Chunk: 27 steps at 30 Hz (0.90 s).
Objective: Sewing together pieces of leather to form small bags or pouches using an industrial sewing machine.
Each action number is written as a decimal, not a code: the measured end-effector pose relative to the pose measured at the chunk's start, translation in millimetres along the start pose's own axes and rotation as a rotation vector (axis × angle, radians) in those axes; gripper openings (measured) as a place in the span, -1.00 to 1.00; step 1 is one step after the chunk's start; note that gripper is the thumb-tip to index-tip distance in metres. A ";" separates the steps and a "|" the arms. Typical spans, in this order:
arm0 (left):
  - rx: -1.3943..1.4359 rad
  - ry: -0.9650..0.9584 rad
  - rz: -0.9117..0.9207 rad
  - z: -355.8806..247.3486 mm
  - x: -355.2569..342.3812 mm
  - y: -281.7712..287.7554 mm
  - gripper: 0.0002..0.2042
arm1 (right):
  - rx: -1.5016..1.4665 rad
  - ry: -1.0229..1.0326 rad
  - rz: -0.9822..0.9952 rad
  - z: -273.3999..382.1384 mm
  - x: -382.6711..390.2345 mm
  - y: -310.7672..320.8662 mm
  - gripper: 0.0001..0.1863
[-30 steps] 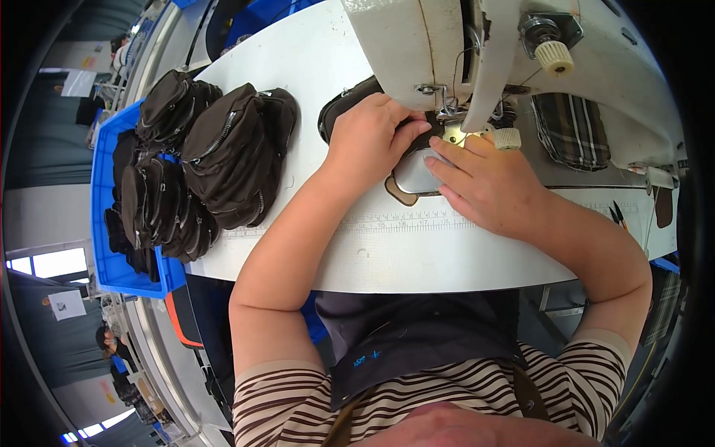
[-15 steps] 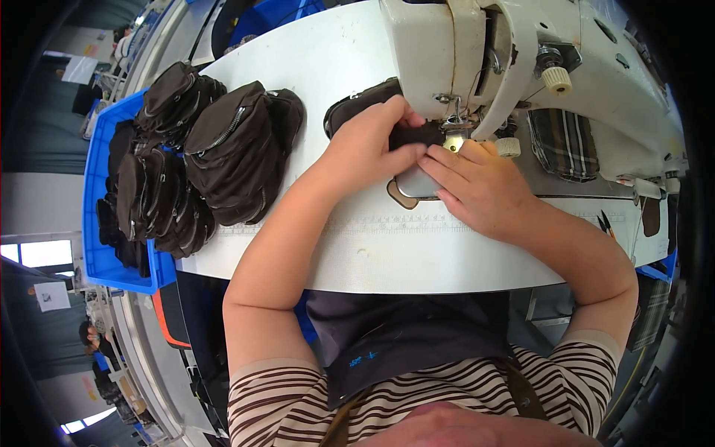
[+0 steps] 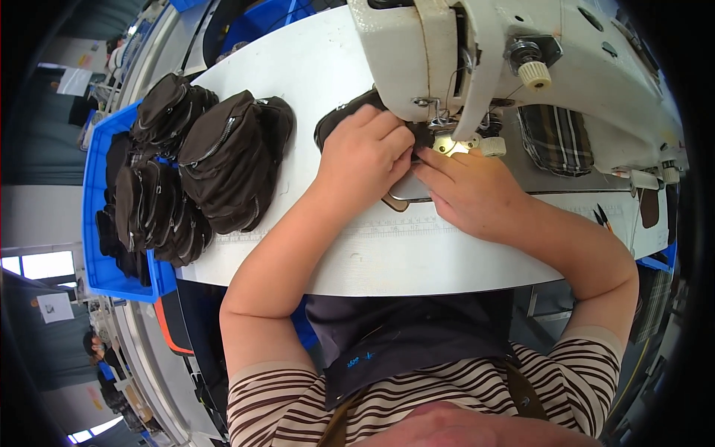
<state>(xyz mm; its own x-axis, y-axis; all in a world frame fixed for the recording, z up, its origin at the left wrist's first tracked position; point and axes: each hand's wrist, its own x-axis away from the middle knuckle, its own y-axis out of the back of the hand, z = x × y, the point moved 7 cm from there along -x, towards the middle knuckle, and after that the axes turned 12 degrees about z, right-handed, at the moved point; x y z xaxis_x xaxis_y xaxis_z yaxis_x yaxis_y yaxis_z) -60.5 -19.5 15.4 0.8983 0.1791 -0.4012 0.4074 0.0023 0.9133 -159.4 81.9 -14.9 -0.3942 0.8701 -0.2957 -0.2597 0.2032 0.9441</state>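
Since the earlier frame the left hand (image 3: pixel 365 153) has drawn its forefinger and thumb together, while the right hand (image 3: pixel 477 190) has stayed beside it, close to the lit needle plate (image 3: pixel 445 144). The left hand is closed, apparently gripping the near edge of a dark brown pouch piece (image 3: pixel 335 123); its fingertips are partly covered. The right hand lies palm down and unclosed, thumb apart from the forefinger, fingertips against the piece's right end.

The piece lies under and just beyond the left hand, which is the nearer one and covers most of it. As far as it shows, its long axis runs sideways, from left of that hand toward the sewing machine (image 3: pixel 402 59) needle area, ahead of the right hand. A plaid piece (image 3: pixel 555 141) lies beyond the right hand, to its right; brown pouches (image 3: pixel 231 164) sit well left of the left hand.
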 end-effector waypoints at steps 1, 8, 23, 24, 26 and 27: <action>0.048 0.030 0.071 -0.9 3.3 -8.2 -0.81 | -0.014 0.003 0.023 -0.8 1.8 -2.4 -0.55; 0.084 0.067 0.178 -8.3 8.0 -12.8 -0.72 | -0.029 -0.005 0.061 0.2 6.8 -4.5 -0.56; 0.029 0.095 0.241 -11.8 10.5 -14.7 -0.65 | -0.041 0.046 0.149 5.4 5.8 -9.2 -0.47; 0.031 0.093 0.242 -13.1 10.5 -13.5 -0.65 | -0.050 0.054 0.124 5.3 5.5 -7.7 -0.53; 0.005 0.100 0.286 -15.2 11.1 -13.2 -0.64 | -0.060 0.060 0.098 3.5 5.7 -5.0 -0.57; 0.004 0.099 0.288 -16.8 10.9 -11.4 -0.64 | -0.099 0.057 0.109 1.2 5.9 -3.7 -0.61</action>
<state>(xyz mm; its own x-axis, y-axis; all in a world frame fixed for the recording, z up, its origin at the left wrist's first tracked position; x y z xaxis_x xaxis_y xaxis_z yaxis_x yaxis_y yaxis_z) -58.1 -1.0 1.8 0.9567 0.2668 -0.1165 0.1389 -0.0666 0.9881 -159.7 86.8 -20.0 -0.4735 0.8571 -0.2028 -0.2969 0.0615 0.9529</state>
